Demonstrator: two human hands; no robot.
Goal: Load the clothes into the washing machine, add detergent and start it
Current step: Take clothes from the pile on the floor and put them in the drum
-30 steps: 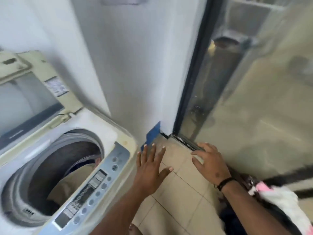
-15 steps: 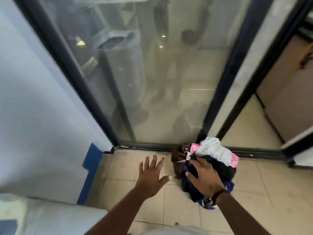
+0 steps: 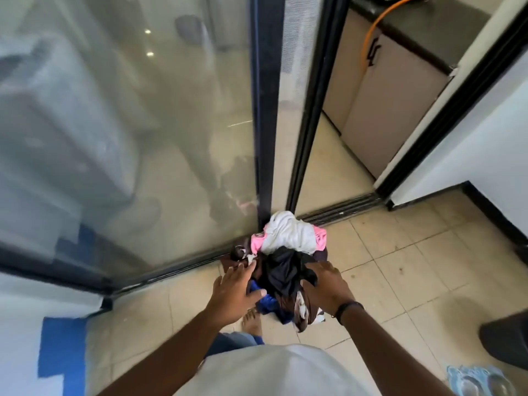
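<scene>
A heap of clothes [image 3: 288, 252] lies on the tiled floor against the sliding door track: white and pink pieces on top, black, blue and brown ones beneath. My left hand [image 3: 234, 292] reaches to the heap's left side with its fingers spread and straight, fingertips at the fabric. My right hand [image 3: 328, 287], a black band on its wrist, lies on the black garment at the heap's right side; whether its fingers hold the cloth I cannot tell. The washing machine is out of view.
A glass sliding door [image 3: 128, 124] with a black frame [image 3: 264, 110] stands right behind the heap. Beige cabinets [image 3: 380, 115] show through the opening at the right. A dark object [image 3: 505, 341] and blue slippers [image 3: 480, 381] sit at the lower right. My bare foot [image 3: 251, 321] is near the heap.
The view has swung right, away from the washing machine, onto the heap. Both hands have moved forward to the clothes, the left one now reaching the fabric.
</scene>
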